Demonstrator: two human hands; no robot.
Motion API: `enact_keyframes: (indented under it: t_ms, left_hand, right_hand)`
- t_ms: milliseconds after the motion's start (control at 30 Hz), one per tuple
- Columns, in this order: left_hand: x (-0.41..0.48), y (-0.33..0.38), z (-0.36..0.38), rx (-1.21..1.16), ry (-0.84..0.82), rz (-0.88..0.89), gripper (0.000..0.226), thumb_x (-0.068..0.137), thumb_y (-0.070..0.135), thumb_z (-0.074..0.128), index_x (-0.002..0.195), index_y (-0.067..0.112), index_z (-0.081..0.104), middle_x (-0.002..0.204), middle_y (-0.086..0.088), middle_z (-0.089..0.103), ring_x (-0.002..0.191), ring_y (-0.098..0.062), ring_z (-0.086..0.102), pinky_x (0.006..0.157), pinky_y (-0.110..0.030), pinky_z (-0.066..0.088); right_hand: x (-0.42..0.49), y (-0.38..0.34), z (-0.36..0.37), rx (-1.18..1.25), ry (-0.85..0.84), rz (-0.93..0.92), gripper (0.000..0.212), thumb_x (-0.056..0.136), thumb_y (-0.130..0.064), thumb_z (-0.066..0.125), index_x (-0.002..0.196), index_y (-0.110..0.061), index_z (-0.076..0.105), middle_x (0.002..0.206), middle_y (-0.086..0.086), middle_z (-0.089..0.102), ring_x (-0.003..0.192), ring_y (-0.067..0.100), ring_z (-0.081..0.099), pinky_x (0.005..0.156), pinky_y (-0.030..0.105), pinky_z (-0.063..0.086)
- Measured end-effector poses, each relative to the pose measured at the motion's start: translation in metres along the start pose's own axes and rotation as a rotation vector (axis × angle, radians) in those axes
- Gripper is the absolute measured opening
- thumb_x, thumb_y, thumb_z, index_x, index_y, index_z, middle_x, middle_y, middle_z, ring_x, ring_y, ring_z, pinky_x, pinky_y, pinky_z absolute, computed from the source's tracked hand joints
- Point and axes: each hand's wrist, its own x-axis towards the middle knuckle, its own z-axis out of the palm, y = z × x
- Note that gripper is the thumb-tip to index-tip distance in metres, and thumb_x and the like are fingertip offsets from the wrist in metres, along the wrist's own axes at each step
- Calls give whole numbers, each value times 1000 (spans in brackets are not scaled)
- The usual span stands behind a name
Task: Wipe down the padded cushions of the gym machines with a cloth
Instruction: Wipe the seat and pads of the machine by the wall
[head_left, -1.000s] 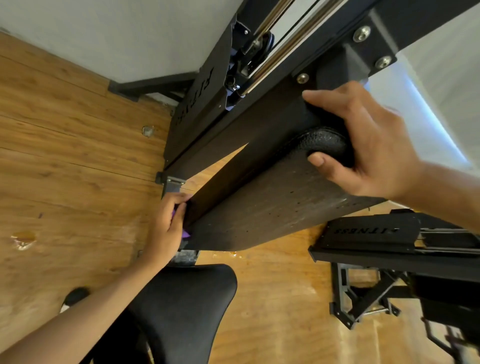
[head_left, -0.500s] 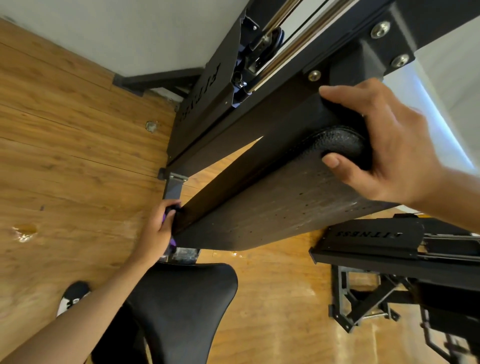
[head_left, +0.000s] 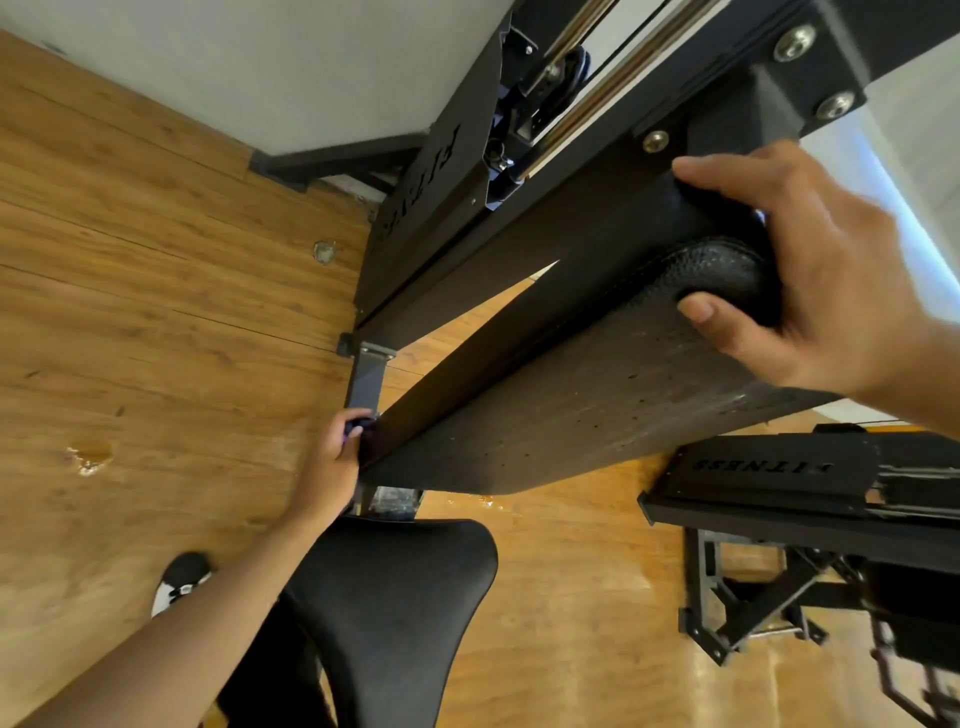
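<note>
Item 1. Right hand (head_left: 810, 270): is gripping the rounded upper end of the back pad (head_left: 597, 395). The fingers are curling over the top and the thumb is pressing the textured roll beneath.

Item 2. Back pad: a long black cushion that is slanting down and away from the right hand toward the left hand. Pale specks are showing on its face.

Item 3. Seat cushion (head_left: 395, 597): black, and is sitting just below the pad's lower end. The left forearm is crossing its left edge.

Item 4. Left hand (head_left: 330, 462): is pinching a purple cloth (head_left: 356, 427) against the pad's lower left corner with curled fingers. Only a scrap of cloth is showing between them.

Item 5. Shoe (head_left: 182, 582): black and white, and is standing on the wooden floor (head_left: 130, 312) left of the seat.

Item 6. Machine frame (head_left: 597, 171): black steel, bolted, and is running behind the pad. Guide rods (head_left: 587, 67) are rising at the top.

Item 7. Lettered plate (head_left: 763, 467): is reading FITNESS upside down, low at the right, on a second black frame.

Item 8. Wall (head_left: 285, 67): pale grey, and is meeting the floor at the far edge.
</note>
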Motion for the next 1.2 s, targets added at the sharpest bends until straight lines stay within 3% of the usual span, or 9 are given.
enact_keyframes:
  t_ms: [100,200,400,533,767,900,1000,1100,1200]
  left_hand:
    - [-5,34,8,-139,58,108,30,111,11,43,132,26,56,126,8,63,120,1,58,111,-34,47]
    - [-14,72,14,-190,71,304,30,109,13,47,137,23,54,132,7,63,127,0,57,108,-17,44]
    - [-2,68,13,-206,47,62,19,109,26,49,110,37,64,120,10,65,95,7,63,76,-24,56]
    - [-23,123,17,-257,100,199,23,110,22,46,110,38,63,105,24,66,69,-8,59,62,-35,48]
    - [-55,298,26,-212,106,782,26,109,11,47,131,4,59,126,-10,59,115,-8,57,99,-18,47]
    - [-54,289,24,-225,69,806,27,109,9,45,132,10,59,126,-2,59,112,-5,59,92,-22,52]
    - [-53,232,20,-187,74,604,29,109,13,45,128,31,57,118,17,57,88,-9,63,70,-22,48]
    - [-56,223,21,-183,100,490,31,110,15,42,130,32,59,120,22,57,99,-8,63,81,-31,51]
    - [-61,284,20,-241,84,668,35,109,10,42,142,12,55,131,1,60,118,-2,58,97,-15,46]
  right_hand:
    - [0,1,1,-1,0,-10,63,95,-42,55,139,3,50,112,25,61,94,32,60,82,39,48]
    - [0,2,-1,-6,3,-2,64,95,-43,55,139,4,51,111,25,60,93,34,61,80,41,49]
    - [-1,1,-1,-18,-2,12,65,95,-45,54,140,1,51,111,23,60,92,38,62,77,48,51]
    - [1,-1,-2,-20,-11,22,66,95,-46,53,141,1,50,111,23,60,90,36,62,77,44,50]
    - [2,0,-2,-4,-23,24,68,93,-50,52,142,-2,49,111,17,61,89,27,62,73,39,52]
    - [2,3,-1,22,-28,19,69,94,-53,51,143,-4,46,111,14,61,89,21,60,74,35,53]
    - [1,4,0,33,-32,27,69,94,-53,50,143,-3,47,110,13,60,90,18,58,74,35,53]
    - [0,6,0,50,-27,37,70,95,-53,52,143,-3,47,108,10,59,92,10,51,76,35,52]
    - [0,7,1,54,-21,36,71,95,-56,51,143,-4,47,110,9,59,93,11,53,80,34,51]
